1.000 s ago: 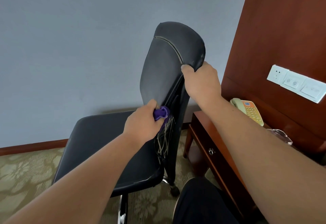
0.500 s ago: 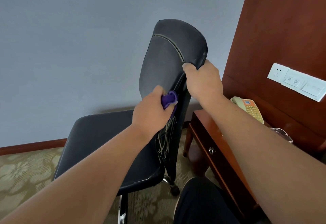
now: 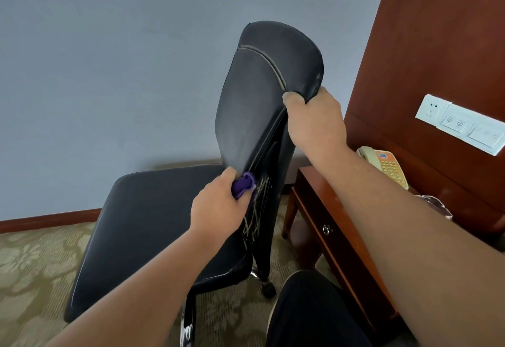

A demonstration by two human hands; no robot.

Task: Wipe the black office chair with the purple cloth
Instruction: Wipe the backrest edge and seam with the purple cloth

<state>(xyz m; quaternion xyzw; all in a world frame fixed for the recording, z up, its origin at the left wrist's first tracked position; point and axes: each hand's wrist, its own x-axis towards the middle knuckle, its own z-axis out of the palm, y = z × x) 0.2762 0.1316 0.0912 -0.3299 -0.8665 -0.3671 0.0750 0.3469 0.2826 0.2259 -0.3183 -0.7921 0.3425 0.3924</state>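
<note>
The black office chair [image 3: 153,223] stands before me, its backrest [image 3: 262,95] turned edge-on and its seat to the left. My right hand [image 3: 314,120] grips the near edge of the backrest, high up, thumb on the front face. My left hand [image 3: 218,207] is shut on the bunched purple cloth [image 3: 243,184] and presses it against the backrest's lower edge, just above the seat. Most of the cloth is hidden in my fist. Frayed pale threads hang from the backrest's edge below the cloth.
A reddish wooden side table [image 3: 330,210] with a drawer knob stands right of the chair, close to its back. On it sits a beige telephone [image 3: 385,163]. A wooden wall panel with white switches [image 3: 464,125] rises behind. My dark-trousered knee [image 3: 308,308] is below. Patterned carpet [image 3: 32,264] covers the floor.
My left hand with the cloth went up the backrest's edge half a second ago and has now slid back down to its lower end. The right hand keeps its grip.
</note>
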